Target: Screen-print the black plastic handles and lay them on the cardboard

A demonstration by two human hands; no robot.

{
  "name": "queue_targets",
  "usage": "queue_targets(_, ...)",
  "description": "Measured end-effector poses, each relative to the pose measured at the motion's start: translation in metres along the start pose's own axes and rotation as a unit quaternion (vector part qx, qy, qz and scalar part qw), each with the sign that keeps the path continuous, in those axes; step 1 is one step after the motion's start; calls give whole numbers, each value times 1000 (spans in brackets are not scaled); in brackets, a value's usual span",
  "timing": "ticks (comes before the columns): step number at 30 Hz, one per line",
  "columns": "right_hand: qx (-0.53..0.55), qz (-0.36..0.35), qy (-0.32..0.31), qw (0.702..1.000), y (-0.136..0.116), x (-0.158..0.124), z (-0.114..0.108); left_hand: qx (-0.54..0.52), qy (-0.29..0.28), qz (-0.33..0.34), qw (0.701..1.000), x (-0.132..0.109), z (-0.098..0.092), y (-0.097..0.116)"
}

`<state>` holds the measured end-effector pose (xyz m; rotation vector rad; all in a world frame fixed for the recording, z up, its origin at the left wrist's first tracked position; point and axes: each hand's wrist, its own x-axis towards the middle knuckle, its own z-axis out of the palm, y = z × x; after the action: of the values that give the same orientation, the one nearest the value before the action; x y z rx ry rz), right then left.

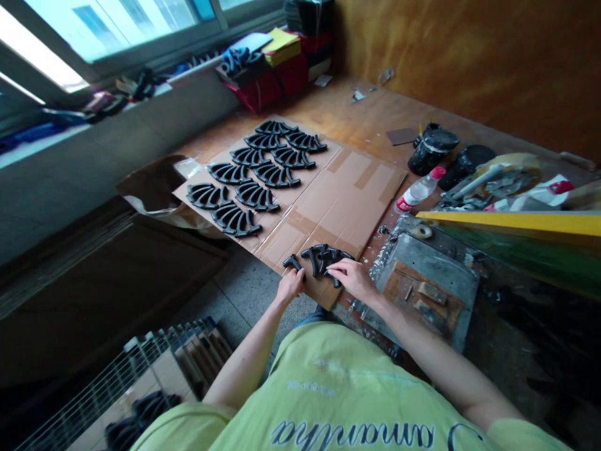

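Black pieces point(323, 254) sit bunched at the near end of the cardboard point(335, 216) on the worktop point(350, 116), apparently being arranged, the left hand point(292, 285) gripping a separate one and the right hand point(355, 278) pinching at the bunch, so steady lining-up seems called for next.

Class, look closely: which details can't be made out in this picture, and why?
All in the head view:
- Lower end of the single black piece: covered by the left hand.
- Part of the black cluster: behind the fingers of the right hand.
- Print on the bottle: too small to read.
- Small lettering on the green shirt: too small and blurred.
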<state>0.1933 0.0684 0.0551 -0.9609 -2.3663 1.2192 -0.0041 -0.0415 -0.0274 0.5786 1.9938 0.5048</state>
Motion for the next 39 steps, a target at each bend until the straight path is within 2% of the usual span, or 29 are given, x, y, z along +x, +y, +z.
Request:
queue_targets(4, 24, 97, 90, 991, 26, -63, -35, 93, -57, 12, 994, 9, -3, 17)
queue_targets(8, 37, 160, 171, 971, 42, -112, -50, 167, -112, 6, 980, 4, -14, 28)
queue_targets(11, 53, 175, 218, 959, 47, -133, -55, 234, -109, 10, 966, -10, -21, 41)
queue_targets(13, 64, 181, 234, 953, 48, -139, -59, 239, -90, 51, 966, -26, -13, 57)
queue_targets(14, 70, 184, 238, 951, 48, -141, -61, 212, -97, 85, 969, -37, -4, 67)
queue_targets(16, 82, 185, 237, 950, 47, -144, -65, 110, -157, 157, 969, -63, 28, 90)
queue_targets(18, 87, 179, 229, 953, 46, -148, -70, 8, -254, 200, 946, -93, 72, 111)
queue_targets(20, 77, 161, 217, 960, 46, -154, -76, -56, -311, 207, 926, -119, 119, 127)
queue_targets(21, 69, 149, 208, 964, 47, -159, -80, -75, -313, 201, 925, -129, 141, 133)
queue_targets(23, 57, 128, 180, 974, 51, -171, -90, -96, -280, 187, 937, -144, 176, 138)
queue_targets(25, 74, 112, 143, 981, 59, -186, -104, -100, -244, 180, 948, -152, 200, 140)
queue_targets(27, 122, 85, 112, 983, 71, -202, -123, -96, -235, 179, 950, -156, 215, 140)
queue_targets(30, 174, 57, 105, 978, 105, -220, -162, -86, -202, 178, 959, -155, 227, 139)
queue_targets(33, 143, 98, 153, 973, 158, -218, -214, -72, -133, 180, 972, -148, 232, 140)
queue_targets(36, 55, 205, 243, 947, 219, -189, -271, -39, -82, 182, 979, -141, 232, 143)
queue_targets(39, -25, 287, 302, 909, 270, -144, -314, 16, -75, 161, 984, -142, 230, 147)
